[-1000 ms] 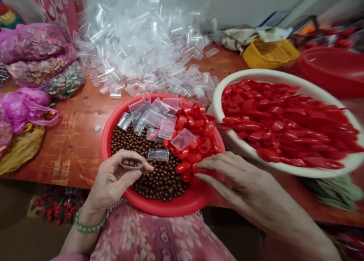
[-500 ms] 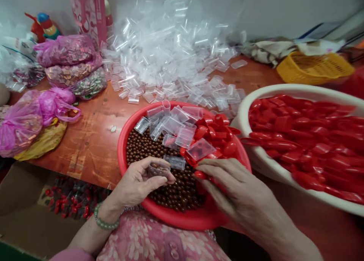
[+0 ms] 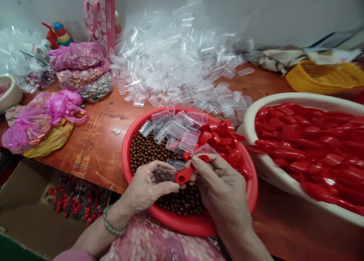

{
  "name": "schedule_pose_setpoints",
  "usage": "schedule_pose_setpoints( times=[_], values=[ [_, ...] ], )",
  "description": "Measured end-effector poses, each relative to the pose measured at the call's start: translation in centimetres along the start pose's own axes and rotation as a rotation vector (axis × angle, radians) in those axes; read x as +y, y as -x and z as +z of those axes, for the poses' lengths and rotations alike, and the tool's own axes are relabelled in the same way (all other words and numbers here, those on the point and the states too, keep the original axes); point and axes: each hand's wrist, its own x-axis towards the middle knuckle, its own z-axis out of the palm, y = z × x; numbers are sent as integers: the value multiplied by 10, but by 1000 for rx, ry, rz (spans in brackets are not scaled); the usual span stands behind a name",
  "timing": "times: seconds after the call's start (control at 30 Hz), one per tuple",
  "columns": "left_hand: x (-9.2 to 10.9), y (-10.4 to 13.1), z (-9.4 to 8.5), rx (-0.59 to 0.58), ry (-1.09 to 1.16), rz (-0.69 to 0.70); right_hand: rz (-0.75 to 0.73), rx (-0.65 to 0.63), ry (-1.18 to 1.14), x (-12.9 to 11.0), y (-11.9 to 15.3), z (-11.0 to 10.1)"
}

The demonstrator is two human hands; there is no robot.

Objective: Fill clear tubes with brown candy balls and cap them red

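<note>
My left hand (image 3: 149,185) is closed around a clear plastic case (image 3: 165,173) with brown balls inside. In my right hand (image 3: 220,177) is a red plastic cap (image 3: 184,175), pinched by its loop end, its other end up against the case's opening. Both hands are over a red basin (image 3: 126,155). Beneath them lie many small brown balls (image 3: 146,149). Several clear cases (image 3: 179,124) rest on the balls toward the basin's back, and more red caps (image 3: 218,134) are heaped at its right side. My right fingers partly hide the cap.
A white tub (image 3: 247,122) of red caps stands at the right, a yellow basket (image 3: 324,77) behind it. Clear cases are piled (image 3: 176,64) at the back. Pink bags (image 3: 78,56) lie on the left. Below the table edge, a cardboard box (image 3: 25,200) holds filled red-capped cases.
My right hand has lifted from the red caps with one cap and brought it left to the case in my left hand. The view has shifted slightly left.
</note>
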Motion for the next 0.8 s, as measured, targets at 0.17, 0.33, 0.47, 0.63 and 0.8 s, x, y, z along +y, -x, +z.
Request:
schedule_pose_setpoints(
  times=[0.17,0.33,0.47,0.63,0.8],
  values=[
    [-3,-5,3,31,57,8,-800,10,795,5,6,-11],
    [-2,-6,-1,-3,-13,49,-1150,-413,1087,2,-5,-27],
    [-1,-6,-3,-23,-2,60,-1174,-575,1173,2,-9,-34],
    [2,-8,-9,-129,19,20,-1056,-621,1082,-5,-11,-41],
    [7,-6,-18,-328,115,100,-618,-347,697,-20,-16,-40]
  ],
)
